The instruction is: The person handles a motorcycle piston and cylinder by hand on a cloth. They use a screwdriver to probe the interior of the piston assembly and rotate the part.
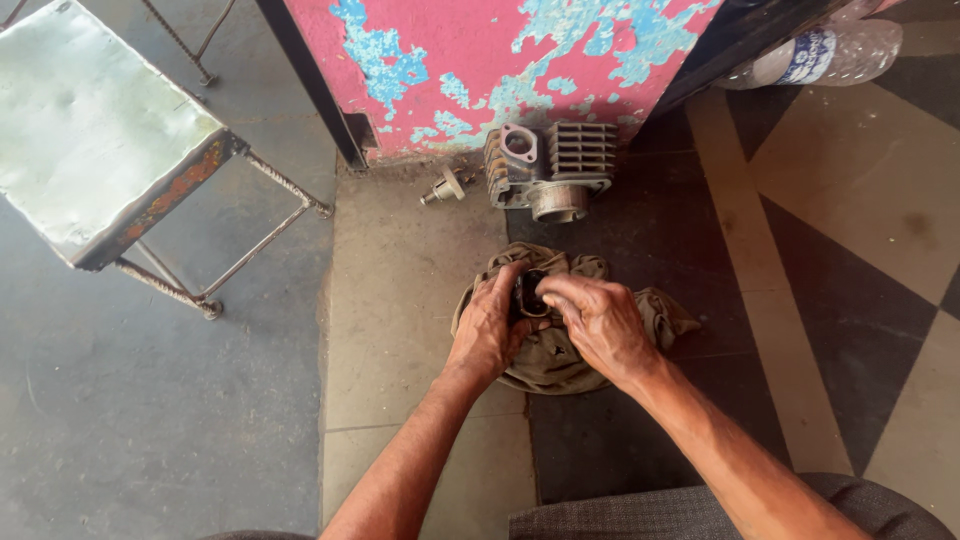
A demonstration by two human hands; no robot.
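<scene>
Two hands meet over a crumpled khaki rag [560, 355] on the floor [400, 300], close together and both closed on one small dark part [529, 293]. The left hand [487, 328] grips it from the left with fingers curled over its near side; the right hand [600, 320] covers it from the right, thumb and forefinger pinched at its top edge. Most of the part is hidden by the fingers, so its exact shape cannot be told — it looks like a small black metal or rubber piece, held just above the rag.

Beyond the hands, on the far side of the rag, a finned engine cylinder [550, 170] lies against the foot of a pink wall with peeling blue paint [480, 60]. Just left of the cylinder lies a small metal fitting [443, 187], apart from it. A metal stool [90, 130] stands at far left, and a clear plastic bottle [820, 55] lies at far right.

Judging by the grip, the step in hand is working the small part between the fingers — wiping or fitting it over the rag. A next move would call for a firm hold by one hand while the other turns or presses, keeping the part above the cloth so nothing drops onto the gritty floor.
</scene>
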